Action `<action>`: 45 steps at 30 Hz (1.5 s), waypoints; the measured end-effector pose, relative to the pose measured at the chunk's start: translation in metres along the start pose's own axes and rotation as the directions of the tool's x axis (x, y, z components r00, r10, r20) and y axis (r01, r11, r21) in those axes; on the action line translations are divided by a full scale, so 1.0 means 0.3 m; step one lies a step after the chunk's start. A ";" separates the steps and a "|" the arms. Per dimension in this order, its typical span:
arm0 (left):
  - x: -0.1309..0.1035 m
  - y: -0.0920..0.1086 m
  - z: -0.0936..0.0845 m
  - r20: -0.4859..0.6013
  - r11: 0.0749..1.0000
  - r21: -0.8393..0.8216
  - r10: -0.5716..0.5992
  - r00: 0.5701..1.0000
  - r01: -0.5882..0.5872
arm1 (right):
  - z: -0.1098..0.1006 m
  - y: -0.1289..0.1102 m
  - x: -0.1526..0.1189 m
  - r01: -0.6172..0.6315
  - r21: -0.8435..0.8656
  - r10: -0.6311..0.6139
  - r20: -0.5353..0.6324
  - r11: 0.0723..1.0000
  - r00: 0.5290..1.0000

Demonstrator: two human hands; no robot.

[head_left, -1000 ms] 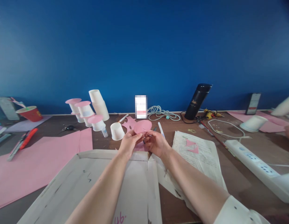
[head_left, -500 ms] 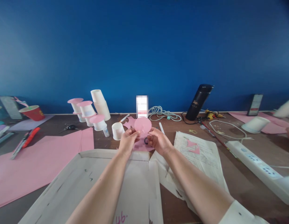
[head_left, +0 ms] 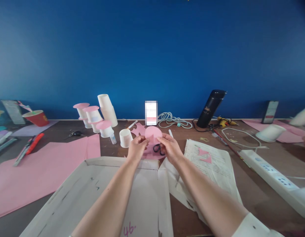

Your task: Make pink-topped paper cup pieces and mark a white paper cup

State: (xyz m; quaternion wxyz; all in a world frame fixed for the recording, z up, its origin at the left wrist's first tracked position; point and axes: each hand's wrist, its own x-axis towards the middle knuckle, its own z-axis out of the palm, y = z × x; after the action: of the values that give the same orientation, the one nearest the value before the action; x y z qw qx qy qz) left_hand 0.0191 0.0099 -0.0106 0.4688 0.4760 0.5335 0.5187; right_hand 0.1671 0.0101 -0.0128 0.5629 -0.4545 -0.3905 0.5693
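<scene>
— Where is the pink disc [head_left: 153, 132]?
— Near the black scissors [head_left: 156, 149], left of the printed paper [head_left: 218, 169]; my left hand [head_left: 137, 148] pinches its left edge, my right hand [head_left: 170, 148] its right.

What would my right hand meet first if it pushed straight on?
The right hand would meet the pink disc at its fingers; beyond that, probably the bright screen, though depth is unclear.

Wall [head_left: 152, 52]: plain deep blue, paler toward the left | bench [head_left: 273, 158]: dark brown, grayer at left, far edge along the wall's base | light: soft, source out of view | upper right corner: dark, perhaps lens shading | floor: hard to make out
</scene>
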 end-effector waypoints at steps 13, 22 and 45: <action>0.000 -0.007 -0.003 0.001 1.000 0.009 0.027 1.000 -0.027 | -0.003 0.004 0.004 -0.010 -0.032 0.008 -0.050 0.999 0.999; -0.002 -0.003 -0.004 -0.009 0.999 0.048 0.016 1.000 -0.016 | 0.000 0.006 0.001 0.010 -0.044 -0.011 -0.028 0.999 1.000; -0.008 0.005 0.004 0.016 0.996 -0.074 -0.039 0.999 0.040 | 0.012 -0.003 -0.015 0.010 -0.088 -0.012 -0.017 0.996 1.000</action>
State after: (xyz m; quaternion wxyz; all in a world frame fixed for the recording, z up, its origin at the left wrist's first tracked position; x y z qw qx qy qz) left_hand 0.0206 0.0078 -0.0090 0.5003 0.4514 0.5194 0.5254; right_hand 0.1638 0.0059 -0.0106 0.5491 -0.4816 -0.4125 0.5445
